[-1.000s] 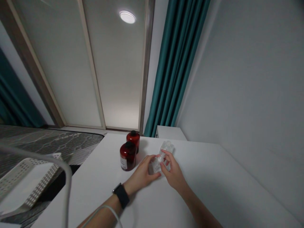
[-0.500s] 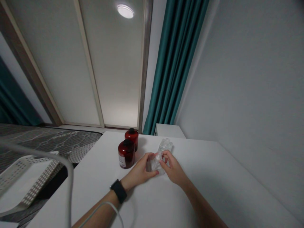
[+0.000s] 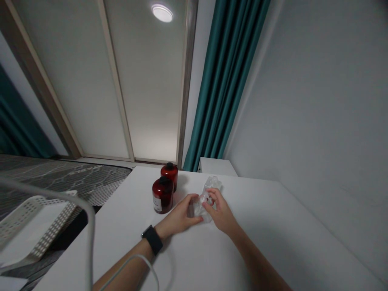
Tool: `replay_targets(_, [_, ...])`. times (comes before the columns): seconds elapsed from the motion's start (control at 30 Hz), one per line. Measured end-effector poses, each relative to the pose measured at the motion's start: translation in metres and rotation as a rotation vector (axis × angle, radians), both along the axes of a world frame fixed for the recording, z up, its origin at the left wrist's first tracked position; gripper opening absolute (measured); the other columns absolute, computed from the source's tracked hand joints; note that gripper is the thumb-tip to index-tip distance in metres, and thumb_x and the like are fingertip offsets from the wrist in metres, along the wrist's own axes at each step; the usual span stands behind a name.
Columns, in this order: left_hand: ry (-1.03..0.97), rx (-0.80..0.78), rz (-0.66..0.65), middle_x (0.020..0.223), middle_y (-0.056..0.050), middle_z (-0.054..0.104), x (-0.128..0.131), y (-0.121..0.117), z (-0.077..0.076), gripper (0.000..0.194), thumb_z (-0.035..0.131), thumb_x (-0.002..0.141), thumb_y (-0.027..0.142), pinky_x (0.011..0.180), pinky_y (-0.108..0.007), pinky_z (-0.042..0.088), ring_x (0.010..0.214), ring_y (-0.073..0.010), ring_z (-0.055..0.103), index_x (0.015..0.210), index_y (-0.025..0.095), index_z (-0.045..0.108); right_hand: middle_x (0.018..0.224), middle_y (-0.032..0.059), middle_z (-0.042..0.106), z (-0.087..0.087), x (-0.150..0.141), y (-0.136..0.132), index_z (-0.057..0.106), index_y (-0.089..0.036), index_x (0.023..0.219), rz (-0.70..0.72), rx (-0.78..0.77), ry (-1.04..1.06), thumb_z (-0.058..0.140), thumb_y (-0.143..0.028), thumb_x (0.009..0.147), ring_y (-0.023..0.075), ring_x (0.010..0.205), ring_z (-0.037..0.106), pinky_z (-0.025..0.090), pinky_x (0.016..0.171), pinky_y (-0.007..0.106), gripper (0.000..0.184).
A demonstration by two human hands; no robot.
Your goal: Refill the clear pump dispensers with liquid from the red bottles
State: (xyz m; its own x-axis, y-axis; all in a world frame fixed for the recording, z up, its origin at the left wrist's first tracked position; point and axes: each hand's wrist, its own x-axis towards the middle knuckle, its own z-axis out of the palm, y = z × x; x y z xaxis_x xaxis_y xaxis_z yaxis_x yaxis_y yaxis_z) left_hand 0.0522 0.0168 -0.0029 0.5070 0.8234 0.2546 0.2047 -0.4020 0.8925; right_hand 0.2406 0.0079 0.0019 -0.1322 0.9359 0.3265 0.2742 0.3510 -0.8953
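Note:
A clear plastic pouch or bottle (image 3: 206, 207) lies on the white table (image 3: 248, 238), its exact shape hard to make out. My left hand (image 3: 182, 214) is cupped against its near side, fingertips on the plastic. My right hand (image 3: 220, 211) pinches the narrow top part with curled fingers. Part of the clear object is hidden behind both hands. Two dark red bottles with black caps stand upright just left of my left hand, the nearer one (image 3: 163, 195) labelled and the farther one (image 3: 169, 175) behind it. Neither hand touches them.
A white perforated tray (image 3: 36, 226) sits low at the left beyond the table edge, above a dark patterned mattress (image 3: 60, 174). A white cable (image 3: 90, 234) crosses the left foreground. A white cabinet (image 3: 216, 166) and a teal curtain (image 3: 227, 81) stand behind the table.
Both hands stay on the clear object, with small shifts of the fingers around its top. The view has tilted slightly, and the bottles have not moved.

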Motion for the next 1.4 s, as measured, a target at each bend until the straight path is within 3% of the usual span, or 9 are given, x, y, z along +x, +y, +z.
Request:
replay_targets(0.13, [-0.022, 0.004, -0.032, 0.134, -0.012, 0.060, -0.001, 0.003, -0.003, 0.063, 0.077, 0.075, 0.019, 0.113, -0.047, 0.040, 0.125, -0.0257, 0.057, 0.131, 0.020, 0.048, 0.109, 0.0076, 0.066, 0.002, 0.004, -0.001, 0.047, -0.023, 0.119, 0.124, -0.051, 0.048, 0.057, -0.029, 0.086, 0.0217, 0.098, 0.062, 0.047, 0.086, 0.037, 0.035])
replay_targets(0.3, [-0.030, 0.011, -0.028, 0.133, -0.013, 0.061, -0.001, 0.004, -0.005, 0.062, 0.077, 0.074, 0.018, 0.112, -0.047, 0.041, 0.125, -0.0273, 0.057, 0.129, 0.019, 0.050, 0.096, 0.0020, 0.059, 0.001, 0.007, -0.003, 0.046, -0.022, 0.128, -0.042, 0.056, -0.113, 0.066, -0.024, 0.077, 0.0204, 0.089, 0.057, 0.045, 0.084, 0.036, 0.055])
replay_targets(0.43, [-0.039, 0.013, -0.041, 0.133, -0.012, 0.061, 0.000, 0.002, -0.002, 0.058, 0.077, 0.074, 0.017, 0.113, -0.046, 0.040, 0.126, -0.0268, 0.056, 0.127, 0.020, 0.051, 0.103, 0.0041, 0.061, 0.003, 0.008, -0.006, 0.041, -0.022, 0.137, -0.036, 0.084, -0.112, 0.064, -0.022, 0.077, 0.0208, 0.093, 0.057, 0.045, 0.085, 0.036, 0.064])
replay_targets(0.6, [-0.023, -0.001, -0.012, 0.131, -0.012, 0.062, 0.000, 0.002, -0.002, 0.062, 0.078, 0.072, 0.019, 0.111, -0.047, 0.041, 0.123, -0.0277, 0.058, 0.128, 0.021, 0.050, 0.101, 0.0030, 0.061, 0.002, 0.007, -0.007, 0.041, -0.023, 0.139, -0.055, 0.110, -0.118, 0.062, -0.021, 0.078, 0.0199, 0.089, 0.056, 0.046, 0.086, 0.036, 0.064])
replay_targets(0.9, [-0.014, -0.004, -0.030, 0.133, -0.013, 0.061, -0.003, 0.000, -0.001, 0.063, 0.077, 0.073, 0.020, 0.111, -0.046, 0.042, 0.124, -0.0278, 0.057, 0.130, 0.020, 0.050, 0.107, 0.0054, 0.060, -0.002, 0.007, -0.008, 0.035, -0.023, 0.145, -0.002, 0.102, -0.078, 0.055, -0.015, 0.081, 0.0216, 0.100, 0.058, 0.043, 0.100, 0.042, 0.068])
replay_targets(1.4, [-0.008, -0.016, -0.081, 0.133, -0.013, 0.060, -0.003, 0.000, -0.001, 0.064, 0.075, 0.075, 0.017, 0.110, -0.044, 0.041, 0.124, -0.0274, 0.057, 0.133, 0.020, 0.047, 0.111, 0.0070, 0.059, 0.001, 0.005, -0.011, 0.040, -0.021, 0.141, 0.009, 0.102, -0.067, 0.047, -0.008, 0.072, 0.0228, 0.107, 0.058, 0.040, 0.106, 0.044, 0.071])
